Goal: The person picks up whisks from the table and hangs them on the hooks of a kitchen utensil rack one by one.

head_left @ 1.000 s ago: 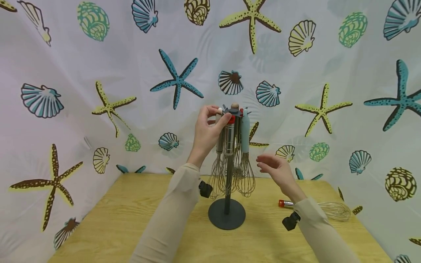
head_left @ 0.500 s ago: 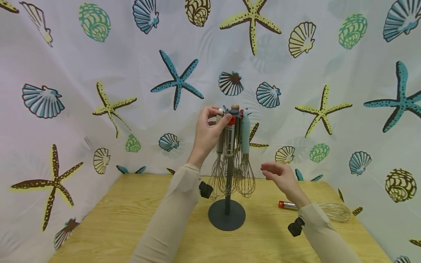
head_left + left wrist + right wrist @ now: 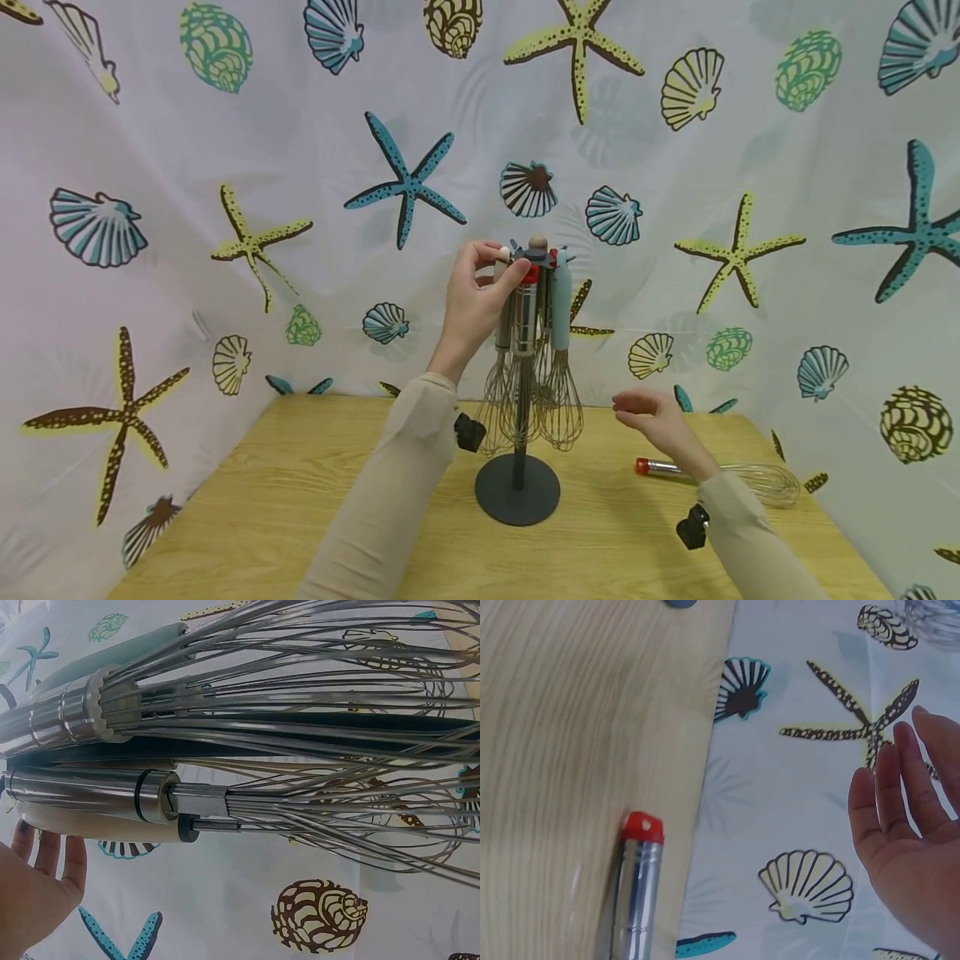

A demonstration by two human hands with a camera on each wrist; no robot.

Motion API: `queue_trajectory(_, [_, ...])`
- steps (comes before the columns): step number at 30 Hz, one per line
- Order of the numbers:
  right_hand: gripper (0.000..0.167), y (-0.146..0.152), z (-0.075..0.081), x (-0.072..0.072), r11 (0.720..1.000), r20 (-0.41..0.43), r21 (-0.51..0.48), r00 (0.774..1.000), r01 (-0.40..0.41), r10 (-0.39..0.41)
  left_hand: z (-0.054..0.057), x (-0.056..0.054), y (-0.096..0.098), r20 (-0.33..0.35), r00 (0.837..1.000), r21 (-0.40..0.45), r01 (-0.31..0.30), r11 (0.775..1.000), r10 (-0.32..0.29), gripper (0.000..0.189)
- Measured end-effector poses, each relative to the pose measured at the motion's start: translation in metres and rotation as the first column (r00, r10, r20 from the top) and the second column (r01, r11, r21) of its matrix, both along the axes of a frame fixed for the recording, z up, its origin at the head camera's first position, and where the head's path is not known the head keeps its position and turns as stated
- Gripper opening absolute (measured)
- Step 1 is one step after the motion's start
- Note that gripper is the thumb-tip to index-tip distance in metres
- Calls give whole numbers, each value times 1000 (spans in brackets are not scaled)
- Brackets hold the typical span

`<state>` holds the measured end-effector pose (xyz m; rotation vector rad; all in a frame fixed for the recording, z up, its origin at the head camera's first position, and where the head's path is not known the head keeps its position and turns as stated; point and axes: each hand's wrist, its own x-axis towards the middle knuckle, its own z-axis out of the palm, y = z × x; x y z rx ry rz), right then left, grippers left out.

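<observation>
A dark rack with a round base [image 3: 517, 492] stands upright, with several wire whisks hanging from its top. My left hand [image 3: 476, 292] is at the rack's top, its thumb against the red end of a steel-handled whisk [image 3: 525, 317]. Its fingers reach behind a cream-handled whisk [image 3: 105, 825]; their tips are partly hidden in the head view. A light-blue-handled whisk [image 3: 560, 308] hangs at the right. My right hand [image 3: 660, 421] hovers over the table, fingers loosely bent, holding nothing. Below it lies another steel whisk with a red end [image 3: 637, 892].
The wooden table [image 3: 300, 500] carries the rack near its middle. A white curtain [image 3: 285, 125] printed with starfish and shells surrounds the table at the back and sides. The lying whisk's wires [image 3: 768, 485] reach towards the right edge.
My right hand has moved down and to the right, away from the rack and towards the lying whisk. My left hand and the hanging whisks have stayed in place.
</observation>
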<state>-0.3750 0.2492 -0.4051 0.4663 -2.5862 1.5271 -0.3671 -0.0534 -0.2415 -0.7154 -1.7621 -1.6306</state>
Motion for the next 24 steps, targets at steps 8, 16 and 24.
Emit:
queue_trajectory(8, [33,21,-12,-1,999,34,31,999,-9,8,1,0,2,7,1000,9,14,1000,-14,29])
queue_trajectory(16, [34,36,-28,-3,999,42,44,999,-19,17,2,0,1,3,1000,15,17,1000,-17,28])
queue_trajectory(24, [34,50,-46,-7,999,72,39,997,-16,13,1,0,1,3,1000,10,18,1000,-18,28])
